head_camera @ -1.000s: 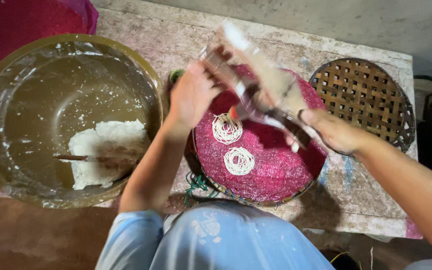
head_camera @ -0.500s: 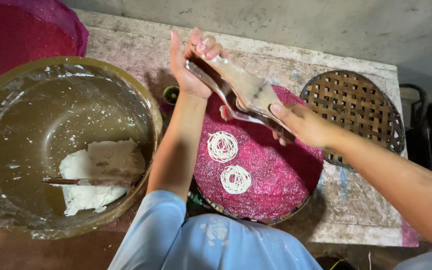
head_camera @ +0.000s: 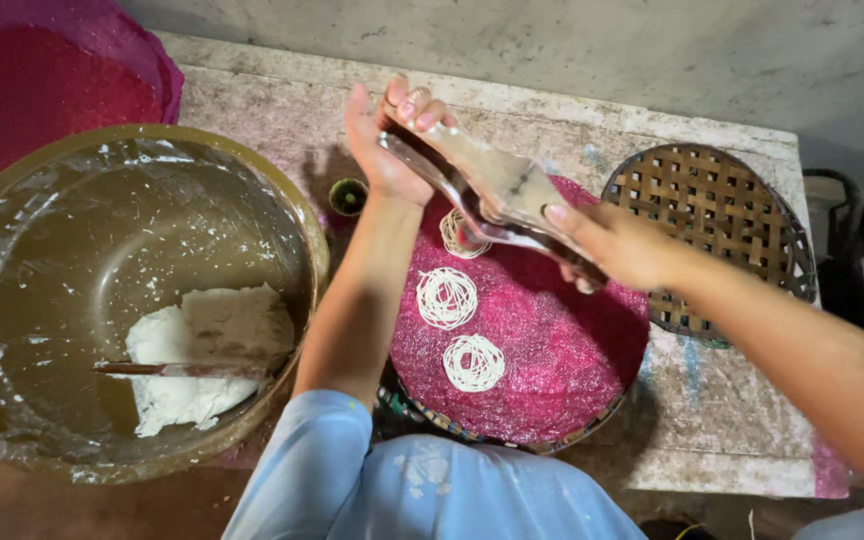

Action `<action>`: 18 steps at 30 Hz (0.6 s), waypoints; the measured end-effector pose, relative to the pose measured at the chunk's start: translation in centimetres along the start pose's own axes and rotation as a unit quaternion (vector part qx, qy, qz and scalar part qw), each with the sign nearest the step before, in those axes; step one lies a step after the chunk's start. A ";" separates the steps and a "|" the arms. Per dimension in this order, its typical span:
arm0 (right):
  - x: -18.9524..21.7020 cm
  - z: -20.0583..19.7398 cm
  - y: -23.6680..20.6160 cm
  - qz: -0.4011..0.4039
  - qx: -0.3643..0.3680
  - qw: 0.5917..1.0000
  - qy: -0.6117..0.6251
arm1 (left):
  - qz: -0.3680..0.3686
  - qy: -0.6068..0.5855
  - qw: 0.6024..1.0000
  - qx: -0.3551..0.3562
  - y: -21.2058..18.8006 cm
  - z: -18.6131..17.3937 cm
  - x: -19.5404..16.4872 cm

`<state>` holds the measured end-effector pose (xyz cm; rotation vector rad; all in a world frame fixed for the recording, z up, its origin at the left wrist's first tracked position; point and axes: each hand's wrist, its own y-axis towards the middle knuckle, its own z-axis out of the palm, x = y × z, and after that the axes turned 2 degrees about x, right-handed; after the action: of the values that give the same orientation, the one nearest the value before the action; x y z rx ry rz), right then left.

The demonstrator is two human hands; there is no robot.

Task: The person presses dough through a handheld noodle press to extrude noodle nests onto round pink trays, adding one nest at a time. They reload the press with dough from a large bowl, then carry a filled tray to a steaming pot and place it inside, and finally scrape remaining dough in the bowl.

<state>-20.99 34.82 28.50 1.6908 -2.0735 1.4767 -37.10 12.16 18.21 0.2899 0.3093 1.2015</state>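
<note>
Both hands grip a noodle press (head_camera: 497, 195) over the pink mesh tray (head_camera: 552, 370) — left hand (head_camera: 387, 150) closed on one handle, right hand (head_camera: 617, 245) on the other. Third coil (head_camera: 459, 235) is forming; next, squeeze steadily in circles.

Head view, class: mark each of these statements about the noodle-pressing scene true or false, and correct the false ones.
1. Both hands, left hand and right hand, grip the noodle press. True.
2. The pink mat carries five finished noodle coils. False: three noodle coils show, one partly under the press.
3. The large bowl holds white dough with a utensil lying across it. True.
4. The bare woven tray lies left of the bowl. False: it lies on the right, beyond the pink mat.
5. The bowl is filled to the rim with dough. False: only a lump at the bottom.
</note>
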 end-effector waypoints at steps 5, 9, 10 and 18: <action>-0.8 -2.2 0.0 -0.029 -0.082 0.993 -0.078 | 0.006 -0.041 0.999 0.008 1.1 0.1 2.2; -2.0 -2.0 0.9 -0.065 -0.061 0.996 0.008 | -0.125 0.056 0.987 -0.083 1.3 -0.7 0.8; -2.4 -1.9 1.0 -0.072 -0.055 0.996 0.026 | -0.179 0.101 0.970 -0.127 0.8 -1.1 0.4; -5.3 -1.1 1.6 -0.103 -0.081 0.986 0.099 | -0.459 0.380 0.776 -0.207 -2.7 -5.4 1.7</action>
<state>-20.75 39.18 24.98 1.5721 -1.8043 1.3167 -36.23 13.18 12.10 -0.7170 0.7652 0.3096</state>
